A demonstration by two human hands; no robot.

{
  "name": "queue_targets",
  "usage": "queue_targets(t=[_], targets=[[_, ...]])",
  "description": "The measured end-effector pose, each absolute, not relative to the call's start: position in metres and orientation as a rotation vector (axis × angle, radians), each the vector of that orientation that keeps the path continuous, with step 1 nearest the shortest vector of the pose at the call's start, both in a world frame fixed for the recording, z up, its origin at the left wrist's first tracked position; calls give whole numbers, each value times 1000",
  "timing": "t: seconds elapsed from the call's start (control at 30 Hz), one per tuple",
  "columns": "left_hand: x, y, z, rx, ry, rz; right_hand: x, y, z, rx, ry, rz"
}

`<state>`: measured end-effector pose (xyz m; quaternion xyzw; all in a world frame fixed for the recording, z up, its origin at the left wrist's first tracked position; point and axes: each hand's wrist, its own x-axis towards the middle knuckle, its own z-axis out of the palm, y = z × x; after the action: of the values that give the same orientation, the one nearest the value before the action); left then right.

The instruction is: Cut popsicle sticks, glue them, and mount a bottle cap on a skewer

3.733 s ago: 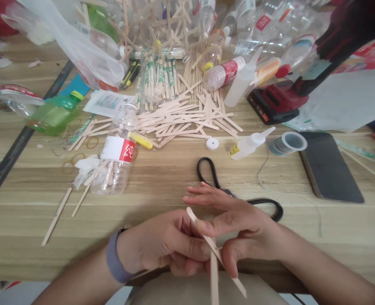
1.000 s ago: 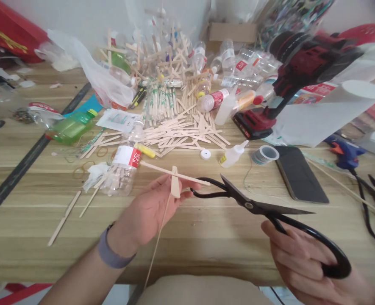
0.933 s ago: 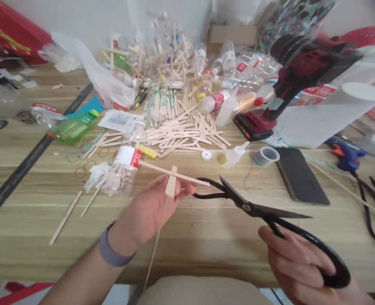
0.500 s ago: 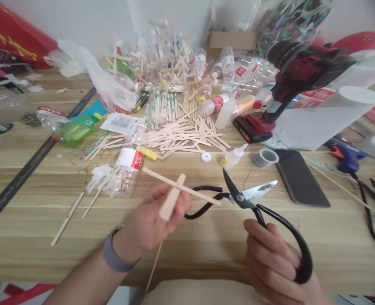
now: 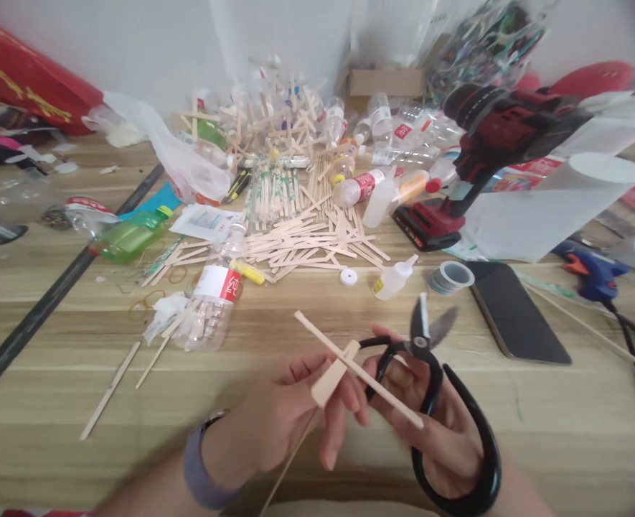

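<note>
My left hand [image 5: 268, 406] is closed, pinching a crosspiece of wooden sticks [image 5: 328, 384]: a short wide piece crossed by a longer thin stick. A thin strand [image 5: 290, 459] hangs below that hand. Black-handled scissors [image 5: 421, 343] lie in my right hand [image 5: 440, 438], their blades apart and pointing away from me. One handle loop passes round the palm, while the other lies near the fingers. The thin stick's lower right end meets or overlaps my right thumb; I cannot tell whether it is gripped there.
Behind my hands lies a heap of wooden sticks [image 5: 295, 244]. A bottle holding sticks [image 5: 209, 309] rests at left. A glue bottle [image 5: 395, 278], a tape roll [image 5: 450, 277] and a phone [image 5: 519, 312] lie to the right. Farther back stands a red drill [image 5: 430, 222].
My left hand has moved right and down with the crosspiece. My right hand has come left beside it and turned, the scissors now sitting back in its palm. The view has shifted slightly.
</note>
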<state>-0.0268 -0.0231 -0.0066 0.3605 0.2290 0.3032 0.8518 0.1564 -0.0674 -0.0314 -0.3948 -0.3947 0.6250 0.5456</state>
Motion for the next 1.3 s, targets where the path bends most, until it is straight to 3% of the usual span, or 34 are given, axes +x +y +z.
queue_targets(t=[0.2, 0.43, 1.3], targets=[[-30, -21, 3, 836, 626, 595, 186, -64, -1, -1543, -1523, 1005], [-27, -23, 4, 1003, 667, 494, 197, -60, 23, -1529, -2076, 578], [-27, -29, -3, 1218, 825, 453, 182, -68, 11, -1517, -2210, 664]])
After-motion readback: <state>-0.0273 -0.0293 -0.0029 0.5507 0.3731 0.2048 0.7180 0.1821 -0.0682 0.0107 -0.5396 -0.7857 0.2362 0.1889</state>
